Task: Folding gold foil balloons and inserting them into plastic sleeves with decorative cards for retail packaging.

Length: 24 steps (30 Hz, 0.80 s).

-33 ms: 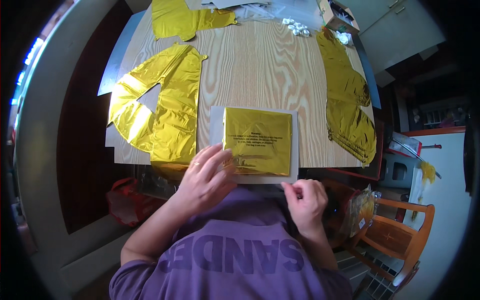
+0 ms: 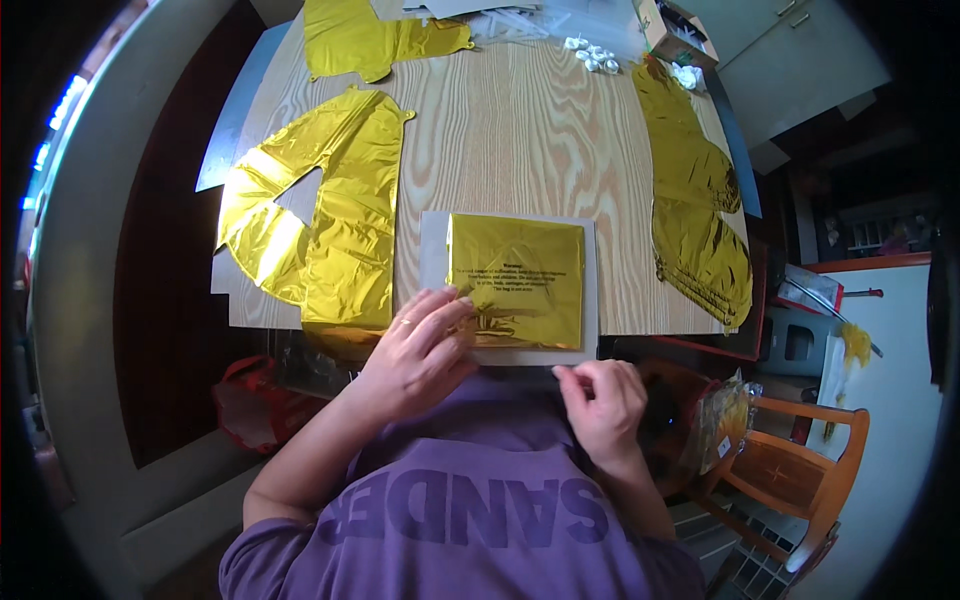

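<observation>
A flat, folded gold foil piece (image 2: 530, 250) lies in a clear printed bag at the table's near edge. A pale grey rectangular sheet (image 2: 589, 300) shows beneath it as a border. My left hand (image 2: 420, 345) rests with outstretched fingers over the lower left corner of the foil packet, fingertips touching its surface. Below the packet's lower right edge, my right hand (image 2: 605, 405) is closed, with fingers curled and the thumb toward the packet. Whatever it may hold is hidden.
On the wood-grain table (image 2: 520, 130) lie a large gold foil balloon (image 2: 350, 200) at left, another gold foil piece (image 2: 350, 40) behind it, and stacked gold foil (image 2: 695, 200) at right. White knotted bundles (image 2: 597, 60) and an open box (image 2: 675, 35) sit at the back. A wooden chair (image 2: 790, 475) stands right.
My left hand has slid slightly right over the packet's corner. My right hand has shifted a little to the left. The packet has barely moved.
</observation>
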Each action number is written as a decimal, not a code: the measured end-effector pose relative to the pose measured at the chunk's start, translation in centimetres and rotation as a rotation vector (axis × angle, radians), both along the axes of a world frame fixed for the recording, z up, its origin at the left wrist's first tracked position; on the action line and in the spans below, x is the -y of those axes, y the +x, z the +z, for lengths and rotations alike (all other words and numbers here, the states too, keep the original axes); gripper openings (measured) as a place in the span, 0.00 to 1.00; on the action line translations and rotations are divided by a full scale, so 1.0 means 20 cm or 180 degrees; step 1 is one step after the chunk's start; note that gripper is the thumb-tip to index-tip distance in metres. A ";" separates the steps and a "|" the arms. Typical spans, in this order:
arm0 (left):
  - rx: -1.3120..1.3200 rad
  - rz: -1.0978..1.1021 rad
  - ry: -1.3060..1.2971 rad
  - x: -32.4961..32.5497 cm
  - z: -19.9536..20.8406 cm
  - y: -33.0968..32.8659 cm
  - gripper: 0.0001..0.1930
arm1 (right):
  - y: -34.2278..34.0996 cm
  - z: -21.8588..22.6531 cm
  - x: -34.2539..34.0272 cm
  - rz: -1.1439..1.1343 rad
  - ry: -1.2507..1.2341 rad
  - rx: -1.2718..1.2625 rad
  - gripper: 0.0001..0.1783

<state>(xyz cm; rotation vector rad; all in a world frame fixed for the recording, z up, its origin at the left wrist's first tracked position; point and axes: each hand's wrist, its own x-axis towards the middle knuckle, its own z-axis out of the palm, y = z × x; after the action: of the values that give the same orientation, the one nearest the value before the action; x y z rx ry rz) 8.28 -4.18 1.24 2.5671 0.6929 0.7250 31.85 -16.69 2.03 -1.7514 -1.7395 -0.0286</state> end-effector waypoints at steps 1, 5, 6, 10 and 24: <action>0.0123 -0.0053 0.0068 -0.01 -0.04 0.01 0.17 | -0.03 -0.01 -0.01 0.0170 0.0100 -0.0028 0.14; 0.0471 -0.0075 0.0410 -0.04 -0.12 0.04 0.14 | -0.10 -0.04 -0.06 0.0680 0.0308 -0.0070 0.13; 0.0550 -0.0071 0.0464 -0.05 -0.13 0.05 0.14 | -0.11 -0.05 -0.08 0.0749 0.0347 -0.0025 0.14; 0.0809 -0.0050 0.0581 -0.08 -0.14 0.08 0.14 | -0.15 -0.07 -0.17 0.0804 0.0198 0.0172 0.18; 0.1016 0.0073 0.0511 -0.09 -0.18 0.08 0.14 | -0.18 -0.15 -0.20 0.0635 -0.0980 0.0666 0.40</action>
<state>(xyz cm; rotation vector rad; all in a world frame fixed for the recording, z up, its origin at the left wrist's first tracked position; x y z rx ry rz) 9.94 -2.40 -2.26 2.5001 0.5804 1.2085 28.25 -12.62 -0.98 -1.8312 -2.1593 0.1550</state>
